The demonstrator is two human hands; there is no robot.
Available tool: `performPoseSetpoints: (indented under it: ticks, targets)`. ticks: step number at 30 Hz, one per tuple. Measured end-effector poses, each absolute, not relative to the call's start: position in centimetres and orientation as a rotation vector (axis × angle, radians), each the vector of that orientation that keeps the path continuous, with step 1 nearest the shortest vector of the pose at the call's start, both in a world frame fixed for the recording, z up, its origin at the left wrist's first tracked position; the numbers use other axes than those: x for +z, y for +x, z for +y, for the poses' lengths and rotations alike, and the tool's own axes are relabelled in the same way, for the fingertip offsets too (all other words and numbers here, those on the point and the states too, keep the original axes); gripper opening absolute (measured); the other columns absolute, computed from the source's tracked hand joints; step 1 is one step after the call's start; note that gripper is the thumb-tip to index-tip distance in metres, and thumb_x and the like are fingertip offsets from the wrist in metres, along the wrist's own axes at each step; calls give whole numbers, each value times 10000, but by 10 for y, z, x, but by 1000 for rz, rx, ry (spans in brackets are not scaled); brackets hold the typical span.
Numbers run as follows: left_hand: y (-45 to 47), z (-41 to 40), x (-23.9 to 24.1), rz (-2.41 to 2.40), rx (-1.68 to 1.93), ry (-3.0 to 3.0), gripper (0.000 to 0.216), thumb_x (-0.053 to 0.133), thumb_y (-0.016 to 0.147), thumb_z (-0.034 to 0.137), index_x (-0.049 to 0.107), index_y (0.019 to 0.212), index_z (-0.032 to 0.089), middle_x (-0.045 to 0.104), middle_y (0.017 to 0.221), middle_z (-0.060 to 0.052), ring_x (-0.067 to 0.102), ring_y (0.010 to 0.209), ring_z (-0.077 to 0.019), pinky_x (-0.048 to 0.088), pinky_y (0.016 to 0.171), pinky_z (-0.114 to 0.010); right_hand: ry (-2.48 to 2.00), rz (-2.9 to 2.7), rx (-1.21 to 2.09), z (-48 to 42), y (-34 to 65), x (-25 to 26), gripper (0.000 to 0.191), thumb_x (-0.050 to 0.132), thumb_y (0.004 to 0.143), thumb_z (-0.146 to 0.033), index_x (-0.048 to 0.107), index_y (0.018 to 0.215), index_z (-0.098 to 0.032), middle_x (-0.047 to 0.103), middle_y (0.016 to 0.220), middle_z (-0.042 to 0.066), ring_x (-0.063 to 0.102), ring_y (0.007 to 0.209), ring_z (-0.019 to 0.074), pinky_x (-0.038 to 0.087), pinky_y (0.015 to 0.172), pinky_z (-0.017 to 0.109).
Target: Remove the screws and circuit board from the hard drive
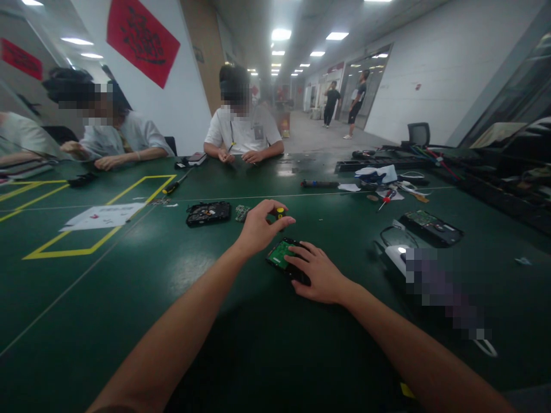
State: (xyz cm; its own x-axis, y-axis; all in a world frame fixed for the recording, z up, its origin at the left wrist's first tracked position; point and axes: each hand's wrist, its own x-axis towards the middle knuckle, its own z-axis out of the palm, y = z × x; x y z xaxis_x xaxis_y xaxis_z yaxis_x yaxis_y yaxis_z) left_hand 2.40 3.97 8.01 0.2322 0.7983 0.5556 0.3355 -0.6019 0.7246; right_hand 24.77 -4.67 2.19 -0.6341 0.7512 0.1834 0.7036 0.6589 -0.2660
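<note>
Near the middle of the table lies a hard drive [279, 254], its green circuit board facing up. My right hand [321, 275] grips it, with fingers spread across the board and the thumb at the near edge, so much of the drive's right part is covered. Just above the drive's far end, my left hand [260, 225] is closed round a screwdriver [280, 213] with a yellow and black handle. Only the handle's end shows clearly; the tip is too small to make out. A loose green circuit board [241, 213] lies just left of that hand, beside an opened black drive [209, 213].
Another drive [431, 227] and a white pouch-like object [398, 252], partly blurred, lie right. A red screwdriver [386, 199], papers and cables sit beyond. Left are a yellow-black screwdriver [172, 187] and a white sheet [101, 217] with small parts. Co-workers sit across the table.
</note>
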Motion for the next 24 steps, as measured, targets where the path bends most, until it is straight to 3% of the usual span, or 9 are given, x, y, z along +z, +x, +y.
performPoseSetpoints:
  ticks: [5, 9, 13, 19, 24]
  targets:
    - [17, 43, 82, 879, 1251, 1939, 349, 666, 956, 358, 599, 1271, 223, 688, 1101, -79, 685, 861, -190, 537, 474, -211, -1158, -2593, 224, -46, 247, 20, 666, 671, 895, -465, 544, 1519, -267, 448, 1628, 110, 287, 1522, 422, 319, 1180, 648]
    - [17, 44, 83, 732, 1224, 1882, 267, 585, 1004, 354, 609, 1223, 204, 662, 1181, -105, 668, 1046, -222, 611, 566, -228, -1159, -2589, 222, -46, 247, 20, 666, 670, 896, -466, 544, 1518, -263, 452, 1623, 113, 302, 1513, 423, 327, 1173, 644]
    - [22, 43, 81, 753, 1260, 1819, 304, 647, 973, 408, 652, 1204, 210, 626, 1150, -77, 627, 965, -184, 646, 661, -271, -1167, -2598, 237, -47, 247, 22, 665, 664, 902, -470, 542, 1521, -259, 441, 1631, 113, 292, 1515, 428, 319, 1176, 648]
    - [26, 40, 82, 823, 1336, 1748, 299, 712, 929, 481, 714, 1012, 194, 625, 950, -43, 591, 766, -134, 552, 541, -199, -1175, -2606, 255, -48, 247, 24, 656, 637, 924, -488, 529, 1531, -265, 427, 1643, 108, 272, 1527, 426, 307, 1184, 654]
    - [22, 37, 89, 720, 1205, 1563, 357, 704, 935, 477, 684, 1166, 206, 695, 1022, -81, 673, 894, -189, 528, 524, -201, -1170, -2608, 237, -47, 247, 24, 655, 654, 908, -469, 537, 1519, -264, 429, 1640, 109, 283, 1523, 424, 320, 1176, 652]
